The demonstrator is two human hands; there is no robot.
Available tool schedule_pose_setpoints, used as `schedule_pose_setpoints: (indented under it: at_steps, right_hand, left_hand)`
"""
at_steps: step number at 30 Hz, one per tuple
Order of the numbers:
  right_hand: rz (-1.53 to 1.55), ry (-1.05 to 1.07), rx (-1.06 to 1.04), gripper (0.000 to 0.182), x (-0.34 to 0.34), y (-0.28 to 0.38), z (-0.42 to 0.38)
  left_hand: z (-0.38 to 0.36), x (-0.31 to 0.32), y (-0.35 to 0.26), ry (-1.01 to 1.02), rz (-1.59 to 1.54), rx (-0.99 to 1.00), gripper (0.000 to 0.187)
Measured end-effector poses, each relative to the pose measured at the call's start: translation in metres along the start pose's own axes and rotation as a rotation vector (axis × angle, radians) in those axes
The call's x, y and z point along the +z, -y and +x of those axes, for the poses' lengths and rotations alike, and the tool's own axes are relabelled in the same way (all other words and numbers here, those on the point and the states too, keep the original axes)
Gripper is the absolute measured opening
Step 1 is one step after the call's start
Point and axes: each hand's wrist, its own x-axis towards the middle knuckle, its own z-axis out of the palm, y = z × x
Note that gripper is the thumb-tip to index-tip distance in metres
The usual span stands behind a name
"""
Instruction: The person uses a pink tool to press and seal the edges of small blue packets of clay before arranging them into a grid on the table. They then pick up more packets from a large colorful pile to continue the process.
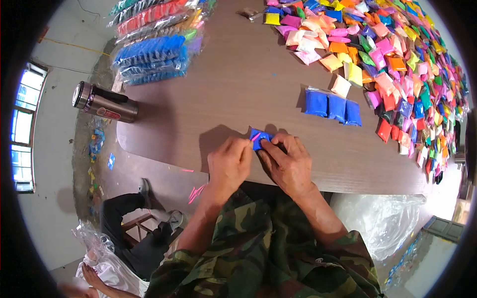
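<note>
Near the table's front edge, my left hand (pixel 230 161) is closed with the fingertips pinching a thin pink strip (pixel 256 136). The strip lies across a small blue packet (pixel 258 133). From the other side, my right hand (pixel 289 161) grips the packet, thumb and fingers pressed onto it; part of the packet is hidden under the fingers. Beyond my right hand lie several blue packets (pixel 337 107) side by side in a row, with a pale peach packet (pixel 341 86) just behind them.
A big heap of coloured packets (pixel 392 64) covers the table's right side. Bagged blue packets (pixel 151 57) are stacked at the back left, near a steel flask (pixel 107 103). Loose pink strips (pixel 196 192) lie at lower left. Another person's leg (pixel 117 213) shows beside the table.
</note>
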Motion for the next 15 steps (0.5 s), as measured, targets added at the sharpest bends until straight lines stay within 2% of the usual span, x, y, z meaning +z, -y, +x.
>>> schedule_pose_setpoints:
  at_steps: [5, 9, 12, 15]
  right_hand:
    - [-0.003, -0.006, -0.023, 0.031, -0.002, 0.0, 0.001]
    - [0.002, -0.038, -0.034, 0.026, 0.002, -0.003, 0.0]
    - [-0.002, -0.02, -0.03, 0.026, 0.0, -0.002, 0.0]
    - [0.005, -0.012, -0.026, 0.027, -0.001, -0.001, 0.0]
  left_hand:
    - [0.019, -0.004, 0.02, -0.037, 0.1, -0.018, 0.009]
    - [0.013, -0.016, -0.011, 0.016, -0.08, -0.041, 0.008]
    - [0.004, -0.004, 0.001, 0.048, -0.036, 0.006, 0.007]
    - [0.015, -0.004, 0.017, -0.006, 0.09, 0.063, 0.006]
